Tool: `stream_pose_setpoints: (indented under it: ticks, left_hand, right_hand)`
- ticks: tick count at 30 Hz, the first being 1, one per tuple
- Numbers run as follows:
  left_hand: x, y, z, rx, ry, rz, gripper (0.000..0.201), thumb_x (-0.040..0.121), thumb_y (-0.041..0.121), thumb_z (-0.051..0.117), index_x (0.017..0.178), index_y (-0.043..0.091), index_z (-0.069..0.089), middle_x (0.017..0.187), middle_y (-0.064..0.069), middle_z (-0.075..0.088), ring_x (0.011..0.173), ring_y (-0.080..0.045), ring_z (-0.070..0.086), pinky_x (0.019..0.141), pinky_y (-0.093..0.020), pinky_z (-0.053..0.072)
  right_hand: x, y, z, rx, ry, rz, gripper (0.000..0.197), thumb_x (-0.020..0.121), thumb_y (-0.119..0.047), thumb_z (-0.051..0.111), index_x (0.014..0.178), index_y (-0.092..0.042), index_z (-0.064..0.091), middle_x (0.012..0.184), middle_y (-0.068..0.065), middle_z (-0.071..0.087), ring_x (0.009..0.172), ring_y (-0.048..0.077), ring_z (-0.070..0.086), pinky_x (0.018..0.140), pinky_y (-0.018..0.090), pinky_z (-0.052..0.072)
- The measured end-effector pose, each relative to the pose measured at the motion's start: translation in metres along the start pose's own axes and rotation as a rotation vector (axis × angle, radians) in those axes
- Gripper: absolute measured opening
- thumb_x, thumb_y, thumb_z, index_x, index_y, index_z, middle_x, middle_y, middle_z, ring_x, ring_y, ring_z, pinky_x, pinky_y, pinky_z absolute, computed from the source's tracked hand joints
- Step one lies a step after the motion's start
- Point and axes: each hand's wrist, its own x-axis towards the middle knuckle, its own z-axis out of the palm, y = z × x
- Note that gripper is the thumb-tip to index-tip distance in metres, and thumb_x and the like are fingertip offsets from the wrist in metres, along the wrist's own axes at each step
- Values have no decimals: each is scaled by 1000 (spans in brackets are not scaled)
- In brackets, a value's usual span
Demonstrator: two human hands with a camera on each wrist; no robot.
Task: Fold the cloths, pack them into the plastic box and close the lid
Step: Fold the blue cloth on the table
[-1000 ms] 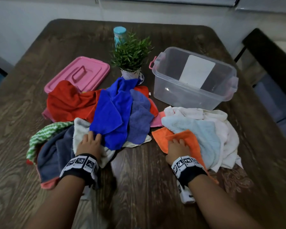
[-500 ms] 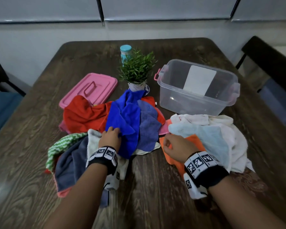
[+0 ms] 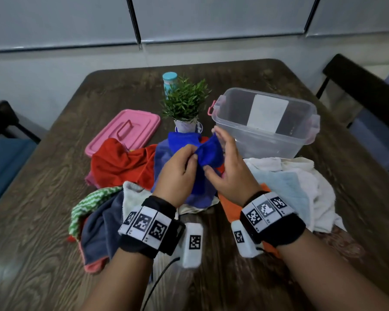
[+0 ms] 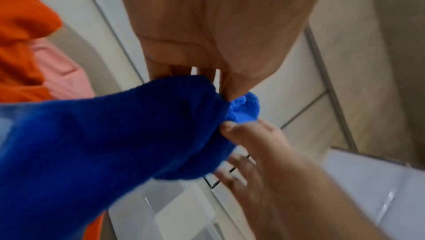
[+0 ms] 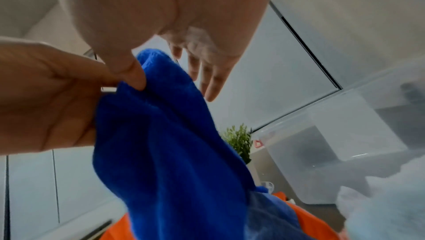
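Right now, a bright blue cloth (image 3: 208, 153) is held up in the middle of the head picture, above the pile of cloths. It is pinched by the left hand (image 3: 177, 173), with thumb and fingers closed on a bunched edge. The right hand (image 3: 230, 173) is just beside it, touching the same cloth; its thumb is pressed on the cloth while its fingers are held straight and spread. In the left wrist picture the blue cloth (image 4: 110, 144) is seen hanging down from that pinch to the lower left.

A clear plastic box (image 3: 265, 122) is seen at the upper right of the desk (image 3: 43, 254), standing open, with a white label on its far wall. No cloth can be seen inside it. The pink lid (image 3: 126, 129) is lying flat at the upper left, apart from the box. A red cloth (image 3: 119, 164) is lying partly over the near corner of the lid.

More cloths are spread low in the picture: a green and white zigzag cloth (image 3: 88, 205) and a dark grey cloth (image 3: 101, 225) at the left, an orange cloth (image 3: 229, 203) under the right wrist, and a light blue cloth (image 3: 288, 187) on white cloths (image 3: 319, 198) at the right.

A small green plant (image 3: 185, 102) in a white pot is standing between the lid and the box, with a bottle with a teal cap (image 3: 169, 79) behind it.
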Motion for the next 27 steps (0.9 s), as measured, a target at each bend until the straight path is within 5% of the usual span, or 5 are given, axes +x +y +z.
stream_pose_setpoints:
  ticks: [6,14,19,22,27]
  left_hand:
    - [-2,22,-8,0,-10,173,21,97,17,39,106,12,57,94,4,57,91,-7,54,84,-20,39]
    - [1,9,-29,193,-103,6,48,75,62,61,105,25,61,97,7,70,91,-10,66,79,-35,52]
    - [-7,-7,-30,449,-190,-193,38,84,40,70,57,34,44,61,4,59,67,-24,57,58,-32,30]
    - [-13,-23,-39,554,-241,-317,8,85,28,68,77,27,67,85,-13,70,86,-32,65,68,-36,43]
    - [-12,-40,-68,417,93,-319,29,78,-1,59,95,18,73,86,-11,72,85,-27,66,74,-36,48]
  right_hand:
    - [4,-31,-19,7,-65,50,29,84,-18,55,112,-15,56,88,0,65,76,12,60,73,31,50]
    - [26,-36,-35,-97,48,6,16,90,-17,40,100,-19,52,87,0,62,83,21,59,76,40,48]
    - [25,-40,-35,-177,100,-41,20,95,-12,40,110,-14,53,87,4,64,80,24,59,73,42,49]
    - [24,-40,-42,-125,191,1,21,97,-6,41,111,-12,55,85,1,62,79,17,58,73,27,45]
    - [21,-32,-55,-113,292,64,17,98,-4,41,106,-12,54,78,-14,53,73,-1,51,66,12,39]
